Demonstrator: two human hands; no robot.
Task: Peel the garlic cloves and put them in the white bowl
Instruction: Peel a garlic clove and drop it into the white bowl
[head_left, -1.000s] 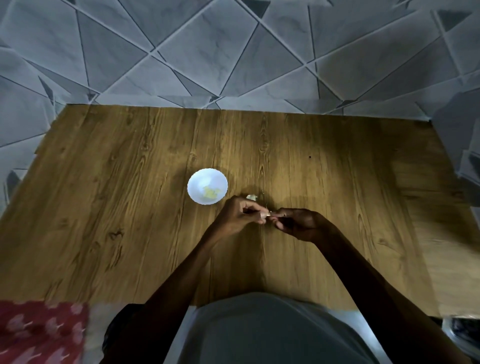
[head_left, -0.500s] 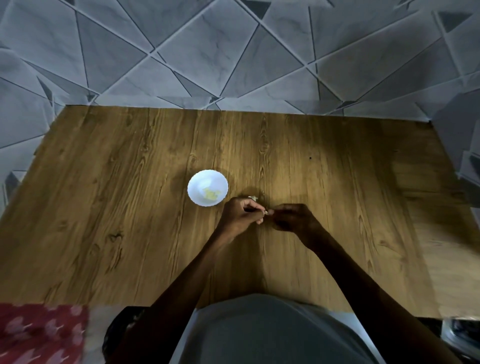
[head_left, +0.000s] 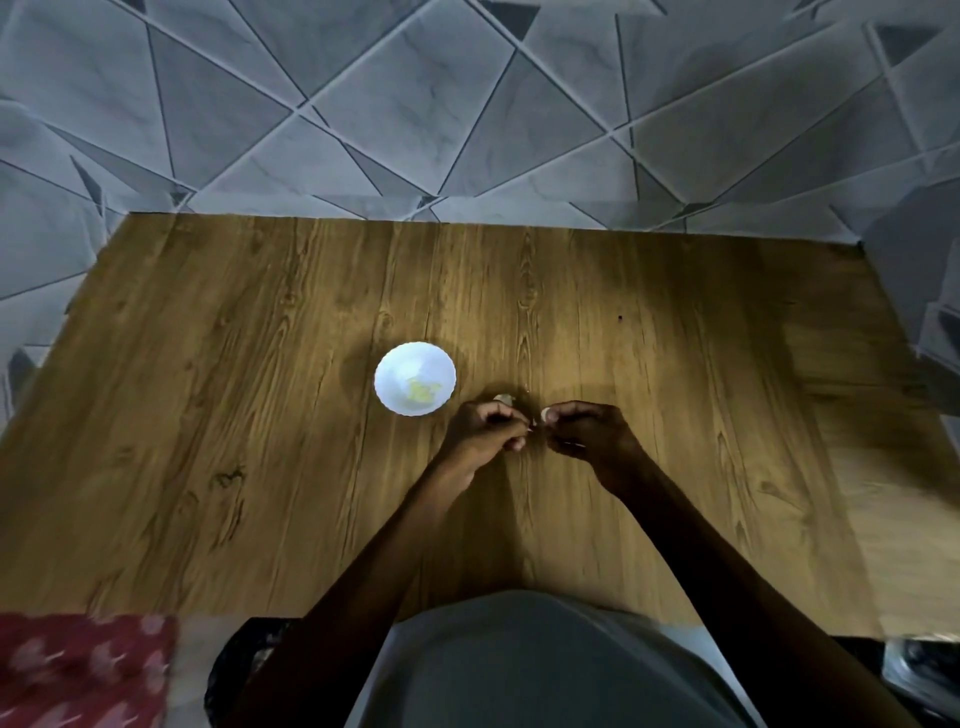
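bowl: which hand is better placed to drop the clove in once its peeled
Left. The left hand sits just right of the bowl, while the right hand is farther off, beyond the left. Which hand holds the clove is too small to tell, so it may need passing over.

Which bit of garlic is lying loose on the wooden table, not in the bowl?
The pale garlic piece just beyond the left hand, right of the round white bowl; the yellowish peeled ones sit inside it.
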